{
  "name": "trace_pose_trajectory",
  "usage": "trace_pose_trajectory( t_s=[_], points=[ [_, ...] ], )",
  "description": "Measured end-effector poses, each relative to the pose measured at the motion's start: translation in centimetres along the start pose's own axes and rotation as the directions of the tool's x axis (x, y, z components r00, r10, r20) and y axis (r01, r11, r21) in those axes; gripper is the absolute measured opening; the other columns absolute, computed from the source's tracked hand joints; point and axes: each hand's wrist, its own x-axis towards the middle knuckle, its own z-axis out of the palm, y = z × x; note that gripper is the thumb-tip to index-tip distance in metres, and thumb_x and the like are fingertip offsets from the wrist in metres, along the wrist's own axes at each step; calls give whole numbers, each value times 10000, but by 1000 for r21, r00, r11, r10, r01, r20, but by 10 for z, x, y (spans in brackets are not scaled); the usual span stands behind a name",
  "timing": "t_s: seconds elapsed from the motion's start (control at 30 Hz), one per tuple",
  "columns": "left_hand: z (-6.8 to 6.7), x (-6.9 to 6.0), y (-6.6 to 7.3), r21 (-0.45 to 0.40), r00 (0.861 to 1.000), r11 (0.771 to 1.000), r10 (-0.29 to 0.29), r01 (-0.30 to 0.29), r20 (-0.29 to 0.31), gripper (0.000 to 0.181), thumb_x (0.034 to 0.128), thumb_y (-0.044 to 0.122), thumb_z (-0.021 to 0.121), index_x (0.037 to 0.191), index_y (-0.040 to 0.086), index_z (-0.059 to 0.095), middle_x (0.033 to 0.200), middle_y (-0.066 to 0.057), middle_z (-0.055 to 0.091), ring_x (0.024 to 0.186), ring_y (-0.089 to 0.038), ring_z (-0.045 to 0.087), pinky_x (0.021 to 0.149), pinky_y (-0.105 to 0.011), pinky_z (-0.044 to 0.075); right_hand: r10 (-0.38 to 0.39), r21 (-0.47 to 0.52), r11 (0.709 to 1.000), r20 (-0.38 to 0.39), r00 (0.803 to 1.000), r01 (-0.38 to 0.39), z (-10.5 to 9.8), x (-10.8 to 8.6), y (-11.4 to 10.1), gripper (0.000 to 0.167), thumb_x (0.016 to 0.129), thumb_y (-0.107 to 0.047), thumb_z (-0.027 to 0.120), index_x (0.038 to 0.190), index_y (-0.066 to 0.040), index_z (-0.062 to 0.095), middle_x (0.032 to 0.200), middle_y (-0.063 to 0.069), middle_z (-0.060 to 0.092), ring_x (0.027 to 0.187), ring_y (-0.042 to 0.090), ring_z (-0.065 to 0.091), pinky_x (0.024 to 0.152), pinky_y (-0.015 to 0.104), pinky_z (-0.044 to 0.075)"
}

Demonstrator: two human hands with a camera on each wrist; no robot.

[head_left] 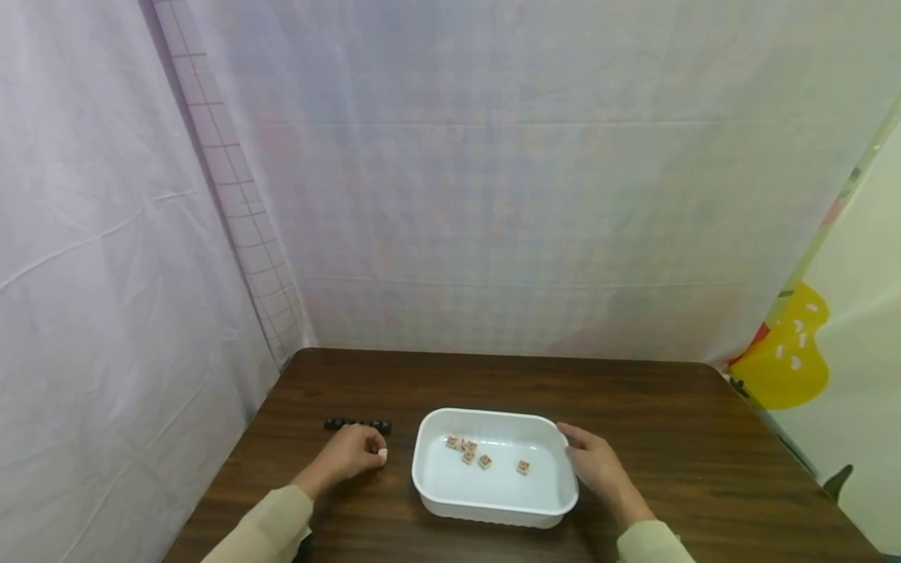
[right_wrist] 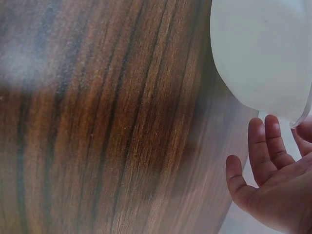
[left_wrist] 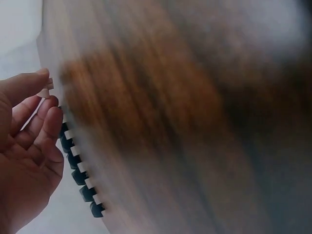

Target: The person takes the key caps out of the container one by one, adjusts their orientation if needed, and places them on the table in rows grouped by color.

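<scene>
Left hand point(head_left: 349, 453) pinches a small, pale block point(head_left: 382, 453), left of the glossy, round-cornered white tub point(head_left: 486, 514) whose right rim the right hand point(head_left: 598, 467) grips.

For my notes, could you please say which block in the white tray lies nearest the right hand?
The block lying alone toward the right end of the tray; the others sit further left.

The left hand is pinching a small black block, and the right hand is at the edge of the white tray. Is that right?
Not quite: the small block in the left hand is pale, not black, as the head view shows. The right hand is at the edge of the white tray.
</scene>
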Motion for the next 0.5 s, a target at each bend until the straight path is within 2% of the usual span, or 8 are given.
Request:
trace_pose_trajectory(
  t_s=[0.13,0.5],
  points=[
    [2,-1,1,17,1000,1000,-4,4,10,100,790,87,792,801,108,695,709,81,624,660,-80,547,617,-301,463,9,-5,1000,5,1000,-9,0,0,-1,459,951,-50,478,1404,12,518,1377,333,486,1210,442,513,987,585,410],
    [3,-2,2,10,1000,1000,6,-6,3,141,770,57,805,856,76,695,757,31,634,705,-118,565,640,-318,472,-4,1,1000,2,1000,4,0,-2,-1,449,955,-37,473,1397,30,516,1347,333,513,1155,410,559,955,552,445]
  ],
)
